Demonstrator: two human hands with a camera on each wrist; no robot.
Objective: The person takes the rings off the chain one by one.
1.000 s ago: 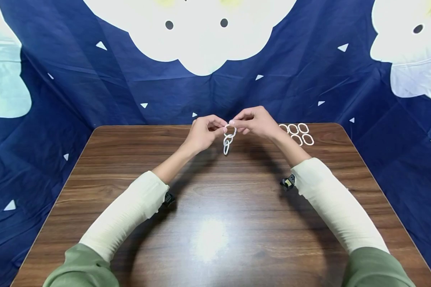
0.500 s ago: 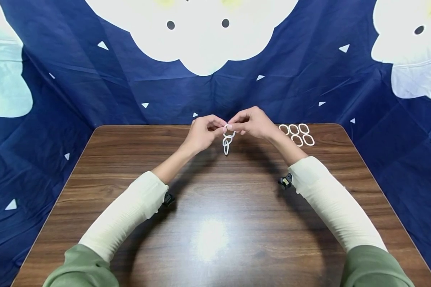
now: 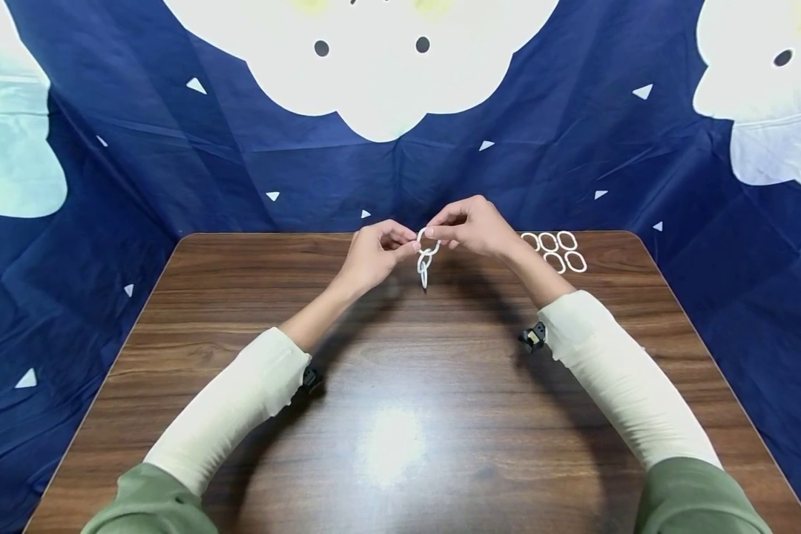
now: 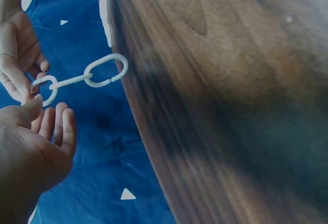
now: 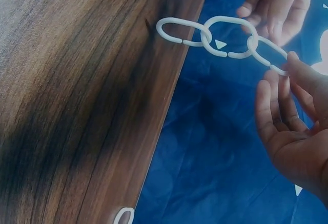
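Three white plastic chain links hang joined in a short chain above the table's far edge. My left hand (image 3: 376,252) pinches the top link (image 5: 262,58) between thumb and fingertips. From the other side, my right hand (image 3: 475,225) pinches the same link with thumb and index finger. Below it hang the middle link (image 5: 233,19) and the bottom link (image 5: 177,21), which no hand touches. Small gaps show in the links' sides in the right wrist view. My fingertips partly cover the top link, so its gap is only partly visible.
Several loose white links (image 3: 575,261) lie in rows at the far right of the brown wooden table (image 3: 254,297), partly behind my right wrist. A blue cloth (image 3: 440,178) with white cloud shapes hangs close behind the table's far edge.
The right thumb and fingertips shift to the left on the top link, then slightly back. My left hand drops a little. The top link tilts and the bottom link turns more edge-on.
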